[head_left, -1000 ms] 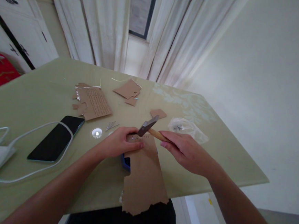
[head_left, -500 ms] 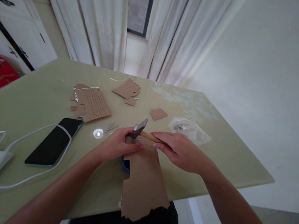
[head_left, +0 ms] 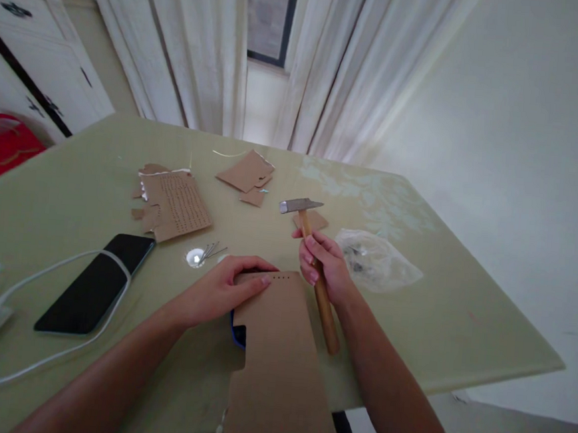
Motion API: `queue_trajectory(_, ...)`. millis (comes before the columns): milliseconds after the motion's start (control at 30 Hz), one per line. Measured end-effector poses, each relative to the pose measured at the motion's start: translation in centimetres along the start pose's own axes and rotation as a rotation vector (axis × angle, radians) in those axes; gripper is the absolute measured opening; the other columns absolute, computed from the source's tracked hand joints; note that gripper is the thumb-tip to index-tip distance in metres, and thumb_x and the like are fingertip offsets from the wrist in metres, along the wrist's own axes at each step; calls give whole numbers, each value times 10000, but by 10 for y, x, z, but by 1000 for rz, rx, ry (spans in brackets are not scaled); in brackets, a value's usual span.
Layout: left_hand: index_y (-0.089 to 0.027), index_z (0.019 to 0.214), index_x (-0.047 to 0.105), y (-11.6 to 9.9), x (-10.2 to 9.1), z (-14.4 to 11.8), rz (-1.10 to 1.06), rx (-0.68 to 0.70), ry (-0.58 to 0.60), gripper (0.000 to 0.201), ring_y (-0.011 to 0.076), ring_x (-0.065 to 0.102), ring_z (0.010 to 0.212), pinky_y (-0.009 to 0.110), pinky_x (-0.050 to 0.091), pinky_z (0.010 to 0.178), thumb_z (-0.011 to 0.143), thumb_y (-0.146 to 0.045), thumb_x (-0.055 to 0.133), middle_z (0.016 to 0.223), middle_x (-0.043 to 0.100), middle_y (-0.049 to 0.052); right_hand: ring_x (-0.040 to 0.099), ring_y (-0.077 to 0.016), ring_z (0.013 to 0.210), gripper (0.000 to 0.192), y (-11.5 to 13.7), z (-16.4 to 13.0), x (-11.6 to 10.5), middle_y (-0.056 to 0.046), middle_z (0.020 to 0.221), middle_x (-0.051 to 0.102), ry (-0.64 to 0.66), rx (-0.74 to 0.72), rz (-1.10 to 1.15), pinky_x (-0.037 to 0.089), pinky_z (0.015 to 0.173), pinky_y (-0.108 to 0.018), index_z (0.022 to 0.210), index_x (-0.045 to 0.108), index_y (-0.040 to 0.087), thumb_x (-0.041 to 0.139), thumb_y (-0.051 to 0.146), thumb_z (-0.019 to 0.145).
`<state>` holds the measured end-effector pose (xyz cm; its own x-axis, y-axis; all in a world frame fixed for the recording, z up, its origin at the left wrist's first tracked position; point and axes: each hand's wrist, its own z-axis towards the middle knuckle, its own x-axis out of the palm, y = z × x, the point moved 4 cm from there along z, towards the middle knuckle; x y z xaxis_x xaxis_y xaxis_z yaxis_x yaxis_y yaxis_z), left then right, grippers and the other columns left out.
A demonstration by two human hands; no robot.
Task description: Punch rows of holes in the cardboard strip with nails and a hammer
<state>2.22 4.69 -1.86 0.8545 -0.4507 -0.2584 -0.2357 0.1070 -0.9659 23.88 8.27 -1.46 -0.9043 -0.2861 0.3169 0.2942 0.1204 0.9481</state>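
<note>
My right hand is closed around the wooden handle of a hammer. The hammer's metal head points away from me, over a small cardboard square. My left hand grips the far left corner of a long brown cardboard piece, thumb on top and fingers at the far edge. A short row of small holes runs along that edge. Under the cardboard, the edge of a blue object shows on the left; most of it is hidden. Its near end hangs past the table edge above my lap.
Several nails lie by a small round shiny disc. Farther back are a cardboard piece with rows of holes and more scraps. A phone with a white cable is at left, a clear plastic bag at right.
The hammer has swung away from my left hand and turned, so its head now points away from me. My right hand has moved along with it. My left hand stays on the cardboard.
</note>
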Motion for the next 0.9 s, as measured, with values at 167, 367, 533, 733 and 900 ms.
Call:
queue_trajectory(167,-290,1217,874,7,-1,-1,-100,-98,-45,427,305,781,1153,371,638,934,996,-601,681,1246,853,69,255,-52,407,413,-35,7,-12,112,655,445,-71,134,211,281,318,-178,1110,722,190,890,492,884)
queue_trajectory(367,-312,1316,851,18,12,-6,-431,-362,65,574,293,809,1044,337,646,812,857,-657,852,1293,846,93,223,-58,434,416,-41,7,-15,108,669,413,-20,162,297,289,345,-170,1094,685,203,859,528,901)
queue_trajectory(533,-279,1264,866,24,15,-11,-430,-440,44,606,274,808,921,329,648,743,801,-667,902,1159,869,96,282,-63,477,485,-43,1,-6,80,753,454,6,143,336,301,371,-179,1131,680,204,853,589,892)
queue_trajectory(733,-267,1238,873,20,13,-11,-335,-397,21,574,265,780,922,314,625,734,836,-678,861,1137,861,86,275,-54,471,503,-48,3,-4,89,750,457,21,155,367,287,373,-172,1125,691,199,886,586,870)
queue_trajectory(900,-269,1303,854,13,12,-13,-317,-404,10,606,317,769,1118,363,632,885,874,-696,817,1305,828,105,278,-53,470,501,-50,3,-6,91,745,462,30,162,363,298,379,-164,1125,694,198,883,588,872)
